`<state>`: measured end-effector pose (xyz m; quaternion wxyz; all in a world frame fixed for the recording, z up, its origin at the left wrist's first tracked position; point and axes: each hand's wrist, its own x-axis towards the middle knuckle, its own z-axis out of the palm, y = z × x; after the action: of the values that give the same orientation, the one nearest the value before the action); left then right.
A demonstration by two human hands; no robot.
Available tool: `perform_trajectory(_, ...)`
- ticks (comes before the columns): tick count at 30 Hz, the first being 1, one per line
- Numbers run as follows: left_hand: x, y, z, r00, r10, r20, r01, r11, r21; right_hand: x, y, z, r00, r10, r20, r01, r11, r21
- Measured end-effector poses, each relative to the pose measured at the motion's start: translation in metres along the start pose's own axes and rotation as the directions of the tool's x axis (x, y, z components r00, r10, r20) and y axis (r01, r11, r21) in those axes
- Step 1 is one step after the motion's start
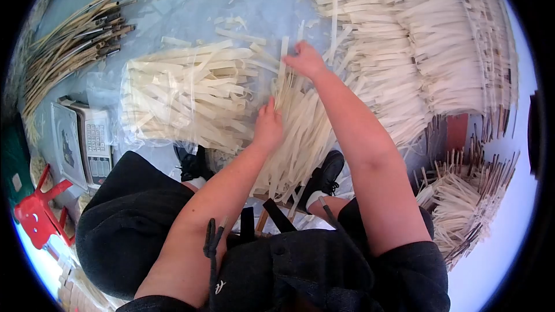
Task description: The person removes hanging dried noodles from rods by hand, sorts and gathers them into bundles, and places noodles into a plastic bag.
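Long pale flat dried strips [298,133] lie in a loose heap in front of me, fanning down between my shoes. My left hand [270,125] is at the heap's left edge, fingers closed on some of the strips. Just above and to the right, my right hand [306,61] has curled fingers at a single pale strip [283,52] that points away from me. Its fingertips are small in view, and the grip is partly hidden. Left of my hands, a clear plastic bag [156,92] holds a thick bundle of similar strips.
Rows of pale strips hanging on sticks [428,40] cover the right side. Thin brown sticks [75,46] lie at far left. A digital scale [95,141] and a red plastic stool [43,214] stand at left. More strips and sticks [462,208] fill the lower right.
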<state>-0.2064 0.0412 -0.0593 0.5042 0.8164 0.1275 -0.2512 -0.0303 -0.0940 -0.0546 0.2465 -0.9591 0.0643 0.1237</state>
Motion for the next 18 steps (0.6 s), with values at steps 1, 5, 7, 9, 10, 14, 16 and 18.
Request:
perform_trajectory(1,-0.001,0.002,-0.001,1.000,0.016,-0.022,-0.016,0.999,-0.041,0.005,-0.001,0.007,1.000,0.000,-0.003,0.000,1.000,0.000)
perform_trajectory(5,-0.002,0.001,-0.002,0.999,0.033,-0.021,-0.035,0.996,-0.087,0.012,-0.034,0.008,0.975,-0.221,-0.030,0.222,0.975,0.006)
perform_trajectory(7,0.003,-0.007,0.005,0.974,0.126,-0.186,-0.139,0.989,-0.057,-0.006,-0.045,0.004,0.951,-0.136,0.279,0.157,0.986,-0.057)
perform_trajectory(9,0.007,-0.006,0.003,0.976,0.118,-0.185,-0.143,0.981,-0.127,-0.026,-0.045,0.007,0.842,-0.164,0.514,0.284,0.945,-0.164)
perform_trajectory(10,0.007,-0.005,0.000,0.977,0.109,-0.186,-0.144,0.972,-0.188,-0.029,-0.042,0.004,0.841,-0.162,0.516,0.283,0.945,-0.165)
perform_trajectory(14,0.006,-0.001,-0.001,0.981,0.082,-0.174,-0.100,0.990,-0.101,-0.022,-0.025,0.005,0.941,-0.123,0.315,0.128,0.992,0.006)
perform_trajectory(16,-0.001,0.016,-0.007,0.990,0.000,-0.143,-0.003,1.000,-0.019,-0.022,-0.033,0.004,0.993,-0.106,0.056,0.104,0.994,0.027)
perform_trajectory(18,0.000,0.012,-0.005,0.993,-0.033,-0.111,0.038,0.998,0.048,-0.026,-0.048,0.010,0.989,-0.143,0.045,0.150,0.920,-0.363)
